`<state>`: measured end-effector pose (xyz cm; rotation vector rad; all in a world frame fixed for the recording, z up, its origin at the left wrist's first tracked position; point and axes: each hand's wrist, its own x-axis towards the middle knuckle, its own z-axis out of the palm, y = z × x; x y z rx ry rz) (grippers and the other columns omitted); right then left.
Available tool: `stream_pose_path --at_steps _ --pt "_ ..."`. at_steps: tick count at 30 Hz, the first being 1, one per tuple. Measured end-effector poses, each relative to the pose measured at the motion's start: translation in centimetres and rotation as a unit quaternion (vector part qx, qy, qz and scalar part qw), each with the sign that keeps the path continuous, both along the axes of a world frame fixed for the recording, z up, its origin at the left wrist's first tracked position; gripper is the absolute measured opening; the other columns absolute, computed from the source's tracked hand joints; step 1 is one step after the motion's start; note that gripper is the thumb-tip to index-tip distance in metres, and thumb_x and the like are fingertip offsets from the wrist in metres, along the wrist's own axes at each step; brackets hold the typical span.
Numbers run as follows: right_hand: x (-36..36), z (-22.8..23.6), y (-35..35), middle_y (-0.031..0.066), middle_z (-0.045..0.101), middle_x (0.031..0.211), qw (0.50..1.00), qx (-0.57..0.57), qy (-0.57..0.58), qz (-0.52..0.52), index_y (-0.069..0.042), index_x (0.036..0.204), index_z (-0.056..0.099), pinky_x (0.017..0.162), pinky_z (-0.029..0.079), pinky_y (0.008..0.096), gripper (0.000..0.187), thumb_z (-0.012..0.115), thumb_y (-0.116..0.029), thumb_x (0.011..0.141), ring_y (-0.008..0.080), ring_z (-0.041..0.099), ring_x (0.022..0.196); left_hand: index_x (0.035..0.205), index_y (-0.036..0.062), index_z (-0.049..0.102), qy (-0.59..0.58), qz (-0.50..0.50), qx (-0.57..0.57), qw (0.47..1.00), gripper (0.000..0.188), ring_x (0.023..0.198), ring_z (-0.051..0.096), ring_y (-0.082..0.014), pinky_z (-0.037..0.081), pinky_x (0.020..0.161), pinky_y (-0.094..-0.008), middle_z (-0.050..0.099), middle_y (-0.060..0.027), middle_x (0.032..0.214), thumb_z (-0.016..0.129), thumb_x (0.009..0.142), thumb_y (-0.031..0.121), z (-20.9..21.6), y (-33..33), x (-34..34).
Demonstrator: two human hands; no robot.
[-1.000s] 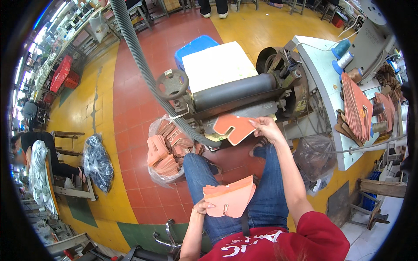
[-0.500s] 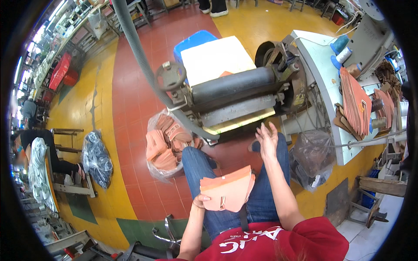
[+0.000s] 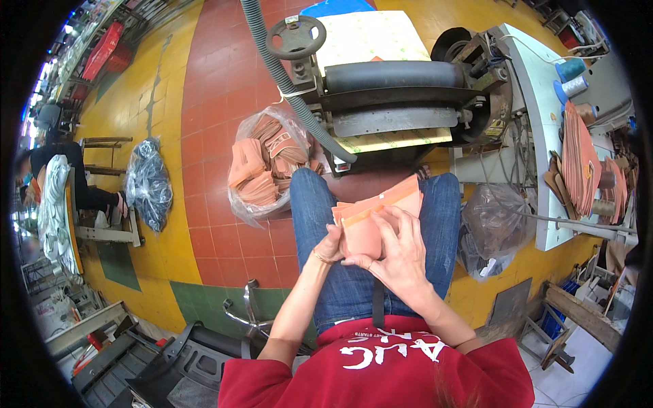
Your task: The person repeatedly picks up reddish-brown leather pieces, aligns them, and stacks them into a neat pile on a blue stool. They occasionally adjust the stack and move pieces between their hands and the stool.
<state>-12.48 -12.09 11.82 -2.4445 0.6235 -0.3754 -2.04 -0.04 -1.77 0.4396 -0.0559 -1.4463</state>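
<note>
A stack of salmon-pink cut pieces (image 3: 360,234), leather or fabric, is held above my lap. My left hand (image 3: 328,246) grips its left edge, thumb over the near side. My right hand (image 3: 401,248) lies over the right part of the stack, fingers bent on its upper face and thumb at the lower edge. Beyond my knees stands a machine with a black roller (image 3: 381,76), a metal guard plate and a handwheel (image 3: 296,37). A pale yellow board (image 3: 398,141) sticks out under the roller on the near side.
A clear plastic bag of pink pieces (image 3: 262,163) sits on the floor at left. To the right, a white table (image 3: 537,129) bears thread spools (image 3: 575,86) and a fanned pink stack (image 3: 581,160). Another plastic bag (image 3: 496,224) lies beneath it. A grey hose (image 3: 258,41) hangs beside the machine.
My right hand has come back from near the machine onto the stack. The stack is lifted slightly and turned. The view has shifted, so the machine appears higher and farther right.
</note>
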Motion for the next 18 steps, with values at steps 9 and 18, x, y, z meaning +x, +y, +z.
stream_pose_path --at_steps 9,18 --pt "-1.6 -2.1 0.0 0.0293 0.052 0.127 0.998 0.052 -0.023 0.03 0.006 0.116 0.06 0.097 0.047 0.0424 0.049 0.076 -0.021 0.077 0.0403 0.049 0.123 0.144 0.0052 0.026 -0.076 0.093 0.028 0.992 0.088 0.125 0.047 -0.0212 0.04 0.106 -0.0364 0.045 -0.0112 0.137 0.065 0.081 0.053 2.0 -2.4 -1.7" --pt "-0.9 -2.3 0.9 0.0276 0.06 0.117 0.994 0.059 -0.072 -0.056 0.007 0.104 0.065 0.094 0.049 0.0417 0.032 0.07 -0.016 0.083 0.04 0.055 0.116 0.137 0.0023 0.037 -0.097 0.143 0.034 0.984 0.075 0.121 0.05 -0.023 0.038 0.106 -0.0362 0.051 -0.0153 0.129 0.059 0.078 0.044 3.5 -4.1 -2.3"
